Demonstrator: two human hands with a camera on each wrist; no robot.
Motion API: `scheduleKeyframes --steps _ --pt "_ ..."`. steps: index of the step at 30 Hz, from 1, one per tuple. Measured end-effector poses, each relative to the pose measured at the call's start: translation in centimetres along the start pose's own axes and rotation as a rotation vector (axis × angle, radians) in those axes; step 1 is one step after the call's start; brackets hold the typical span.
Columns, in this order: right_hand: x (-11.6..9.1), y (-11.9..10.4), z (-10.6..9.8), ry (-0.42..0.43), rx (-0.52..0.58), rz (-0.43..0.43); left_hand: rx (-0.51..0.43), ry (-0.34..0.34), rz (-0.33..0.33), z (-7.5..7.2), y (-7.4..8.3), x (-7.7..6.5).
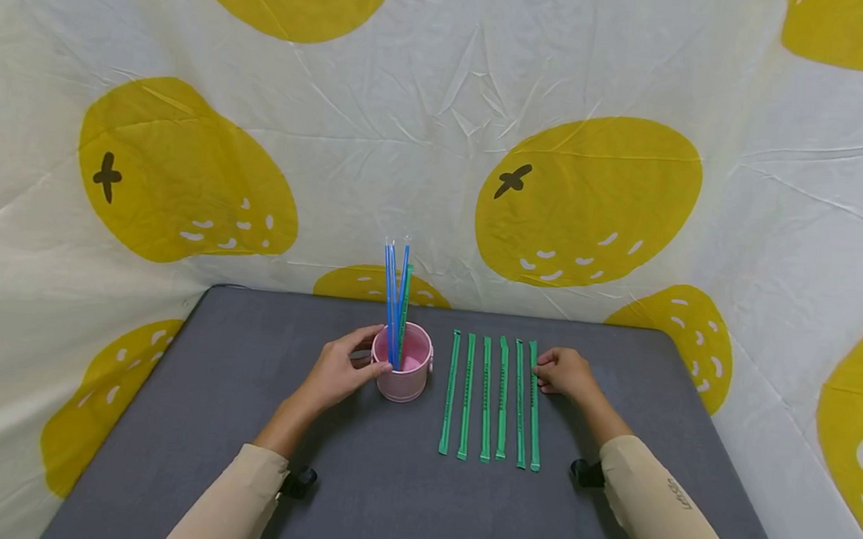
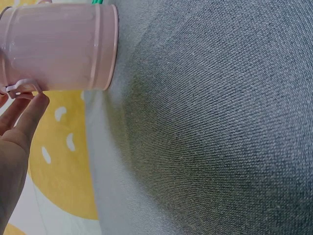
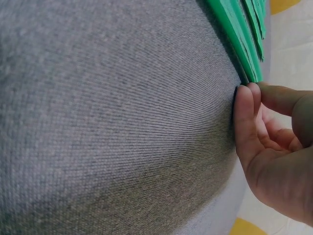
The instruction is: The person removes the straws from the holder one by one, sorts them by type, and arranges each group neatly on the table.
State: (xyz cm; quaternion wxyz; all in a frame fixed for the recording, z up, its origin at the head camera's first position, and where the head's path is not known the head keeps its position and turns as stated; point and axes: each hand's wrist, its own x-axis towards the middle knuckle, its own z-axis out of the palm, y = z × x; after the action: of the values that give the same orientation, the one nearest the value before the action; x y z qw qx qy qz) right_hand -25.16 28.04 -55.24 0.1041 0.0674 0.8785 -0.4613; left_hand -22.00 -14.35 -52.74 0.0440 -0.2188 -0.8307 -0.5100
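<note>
"What did you have at each grip?"

"On my feed, the person's left grip (image 1: 332, 373) was curled round the left side of a pink bucket (image 1: 404, 386), thumb at the near rim. From that wrist I saw a fingertip touching the small handle loop (image 2: 24, 84). The right grip (image 1: 569, 373) was pinching the rightmost green straw (image 1: 534, 423) near its far end, down by the table (image 1: 378, 500)."

"And where was the bucket?"

"I had it upright on the table, toward the far edge, left of the row. Some blue straws (image 1: 392, 313) in clear wrappers and one green straw (image 1: 406, 301) stood in it, reaching well above the rim."

"What lay further out?"

"I counted five more green straws (image 1: 486, 399), side by side and apart, between the bucket and the pinched one. Back along the arms I saw beige sleeves (image 1: 227, 506), with a dark device (image 1: 300, 483) at each wrist. Behind everything hung a pale cloth (image 1: 423, 177) printed with big yellow fruit shapes (image 1: 594, 206)."
</note>
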Motion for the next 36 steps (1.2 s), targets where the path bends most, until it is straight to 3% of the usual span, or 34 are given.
scheduleKeyframes --steps 13,22,25,31,36 --pt "-0.2 -0.3 -0.6 0.034 -0.083 -0.059 0.004 0.005 -0.015 0.0 -0.1 0.1" --pt "-0.3 -2.4 -1.3 0.053 -0.224 -0.208 0.003 0.007 -0.011 0.0 -0.1 0.1" --pt "-0.5 -3.9 -0.9 0.034 -0.195 -0.27 -0.003 0.005 -0.015 0.0 -0.1 0.0" --pt "-1.1 -7.8 0.7 -0.035 -0.022 -0.368 -0.007 0.005 -0.018 0.0 0.1 0.0" --pt "-0.7 -10.3 2.4 -0.057 0.003 -0.434 -0.014 0.004 -0.007 0.1 0.1 0.1"
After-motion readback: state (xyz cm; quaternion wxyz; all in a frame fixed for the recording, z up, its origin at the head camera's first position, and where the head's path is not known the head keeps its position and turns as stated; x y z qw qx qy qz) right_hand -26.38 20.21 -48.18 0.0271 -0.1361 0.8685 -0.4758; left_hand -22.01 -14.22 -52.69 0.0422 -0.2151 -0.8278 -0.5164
